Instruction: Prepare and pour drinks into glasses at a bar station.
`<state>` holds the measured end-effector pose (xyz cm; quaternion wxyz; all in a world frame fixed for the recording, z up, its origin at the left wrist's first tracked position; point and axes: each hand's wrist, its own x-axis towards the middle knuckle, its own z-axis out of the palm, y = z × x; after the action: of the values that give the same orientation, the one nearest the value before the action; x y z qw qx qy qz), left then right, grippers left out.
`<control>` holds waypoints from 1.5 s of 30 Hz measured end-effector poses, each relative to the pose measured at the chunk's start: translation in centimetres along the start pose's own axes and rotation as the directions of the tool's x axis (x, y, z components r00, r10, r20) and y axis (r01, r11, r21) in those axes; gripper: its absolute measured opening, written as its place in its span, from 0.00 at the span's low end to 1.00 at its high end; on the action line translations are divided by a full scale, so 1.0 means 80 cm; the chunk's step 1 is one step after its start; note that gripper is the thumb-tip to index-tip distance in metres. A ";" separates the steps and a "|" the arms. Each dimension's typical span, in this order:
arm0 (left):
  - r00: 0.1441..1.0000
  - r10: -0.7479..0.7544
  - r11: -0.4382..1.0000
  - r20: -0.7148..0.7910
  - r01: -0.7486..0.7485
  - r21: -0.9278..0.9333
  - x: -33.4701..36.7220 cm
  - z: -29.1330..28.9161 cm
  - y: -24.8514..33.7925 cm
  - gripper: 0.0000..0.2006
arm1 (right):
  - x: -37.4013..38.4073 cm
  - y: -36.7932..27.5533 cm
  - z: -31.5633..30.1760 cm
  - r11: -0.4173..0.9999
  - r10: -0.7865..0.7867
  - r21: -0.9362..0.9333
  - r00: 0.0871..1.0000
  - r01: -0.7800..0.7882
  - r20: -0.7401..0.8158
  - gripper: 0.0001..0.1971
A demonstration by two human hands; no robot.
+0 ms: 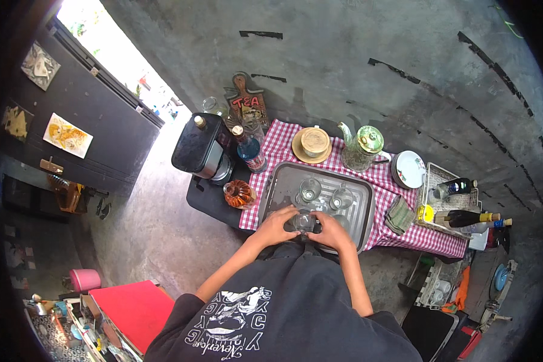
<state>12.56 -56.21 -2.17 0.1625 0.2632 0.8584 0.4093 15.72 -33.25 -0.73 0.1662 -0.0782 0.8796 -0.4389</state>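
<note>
Both my hands are closed around a clear glass cup (304, 222) at the near edge of a dark serving tray (321, 169). My left hand (276, 225) grips its left side, and my right hand (333, 231) its right side. Just beyond it on the tray stand two more clear glass cups, one straight ahead (309, 189) and one to the right (341, 198). Another glass shape shows partly beside my right fingers. I cannot tell whether the held cup touches the tray.
A checkered cloth (387, 185) covers the table. Left are a coffee maker (198, 148), a blue bottle (249, 149) and an amber bottle (239, 193). Behind stand a tan cup (315, 142) and a green teapot (361, 151); right are plates (409, 169), a folded cloth (399, 215) and a bottle basket (427, 187).
</note>
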 end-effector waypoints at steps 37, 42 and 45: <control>1.000 0.013 1.000 0.017 -0.013 0.016 0.004 -0.009 0.002 0.32 | 0.002 0.000 -0.005 0.999 0.022 0.048 1.000 -0.023 0.009 0.33; 1.000 0.007 1.000 0.023 -0.007 0.008 0.006 -0.013 0.007 0.32 | 0.003 0.001 -0.005 0.998 0.011 0.063 1.000 -0.011 -0.005 0.33; 0.999 -0.008 1.000 0.031 0.009 -0.021 0.007 -0.014 0.007 0.32 | 0.003 0.002 -0.004 0.997 0.018 0.070 1.000 -0.017 -0.015 0.33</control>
<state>11.74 -56.29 -1.12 0.1803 0.2641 0.8526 0.4133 15.35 -32.98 -0.74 0.1659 -0.0615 0.8656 -0.4684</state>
